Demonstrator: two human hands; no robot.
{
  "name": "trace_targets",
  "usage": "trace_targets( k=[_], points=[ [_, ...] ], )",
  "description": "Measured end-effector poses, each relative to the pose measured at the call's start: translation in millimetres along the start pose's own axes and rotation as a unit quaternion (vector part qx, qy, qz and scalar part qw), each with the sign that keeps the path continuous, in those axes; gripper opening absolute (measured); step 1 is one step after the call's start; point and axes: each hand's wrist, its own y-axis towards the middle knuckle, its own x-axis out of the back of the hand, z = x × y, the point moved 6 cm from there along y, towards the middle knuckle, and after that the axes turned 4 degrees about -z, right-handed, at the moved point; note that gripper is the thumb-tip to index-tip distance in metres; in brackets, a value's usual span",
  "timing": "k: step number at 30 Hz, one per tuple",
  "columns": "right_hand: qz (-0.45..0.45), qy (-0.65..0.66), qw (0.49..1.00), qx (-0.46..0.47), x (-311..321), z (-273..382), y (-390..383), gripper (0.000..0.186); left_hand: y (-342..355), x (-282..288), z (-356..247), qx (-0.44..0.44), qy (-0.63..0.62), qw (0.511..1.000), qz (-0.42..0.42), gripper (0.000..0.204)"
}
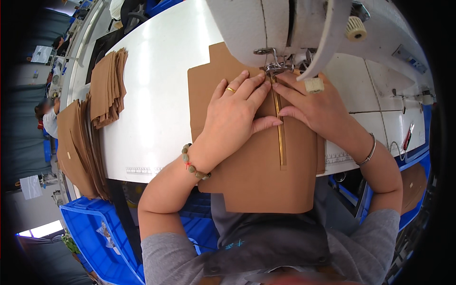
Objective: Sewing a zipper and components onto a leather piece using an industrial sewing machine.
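Centrally, the left hand point(235, 111) and right hand point(313, 102) lie open, fingers flat, pinning the brown panel point(259, 175) either side of its brass zipper point(280, 133), keeping it straight under the sewing machine's presser foot point(273, 69) on the white surface point(156, 95).

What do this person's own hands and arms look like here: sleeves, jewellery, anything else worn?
Both forearms are bare, with short grey sleeves ending near the elbows. The left hand wears a gold ring on one finger, and its wrist carries a bracelet of rounded greenish-brown beads with a small red accent. The right hand shows no ring; its wrist has a thin silver bangle. No gloves.
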Motion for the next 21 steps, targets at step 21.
trace_targets(
  k=[21],
  points=[
    [0.005,0.039,0.998,0.051,1,0,-3,0.04,-13,1,-4,-0.003,-0.041,0.999,0.001,0.082]
  ],
)
